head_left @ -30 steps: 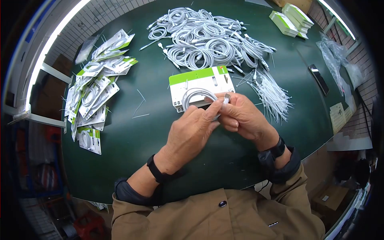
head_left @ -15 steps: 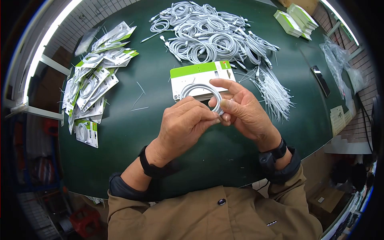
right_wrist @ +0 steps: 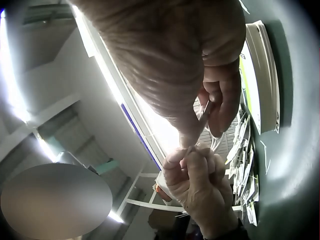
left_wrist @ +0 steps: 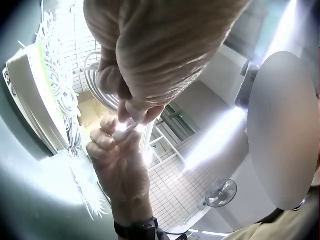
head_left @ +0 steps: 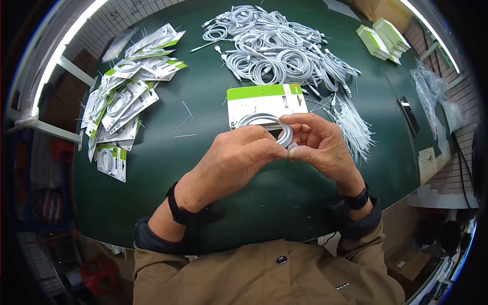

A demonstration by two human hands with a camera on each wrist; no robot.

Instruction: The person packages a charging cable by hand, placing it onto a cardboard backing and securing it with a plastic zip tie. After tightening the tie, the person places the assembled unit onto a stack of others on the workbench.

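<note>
- We see only the upper and right arc of the coil (head_left: 287,134); the left hand (head_left: 236,155) hides its lower part.
- Between the fingertips of both hands there is a small pale piece (head_left: 293,146); we cannot tell what it is, and in the left wrist view strong glare covers this place.
- In the right wrist view, the near hand is dark and hides most of the coil.
- The lower part of the cards (head_left: 269,102) is partly behind the coil and the left hand.
- The left hand comes from the lower left with its back turned upward; its fingers are bent and pinch the coil, and the tips point toward the other hand.
- The right hand (head_left: 320,147) comes from the lower right. Its index finger reaches across to the coil's upper right side, its thumb points left below, and we see these fingers grasping the coil.
- The coil is in the air between both hands, raised over the tabletop (head_left: 152,168), and from the head it appears before the cards' near edge.
- Behind the cards we see the heap of cables (head_left: 279,51); the ties (head_left: 354,131) lie beyond the right hand, too many to separate by eye.
</note>
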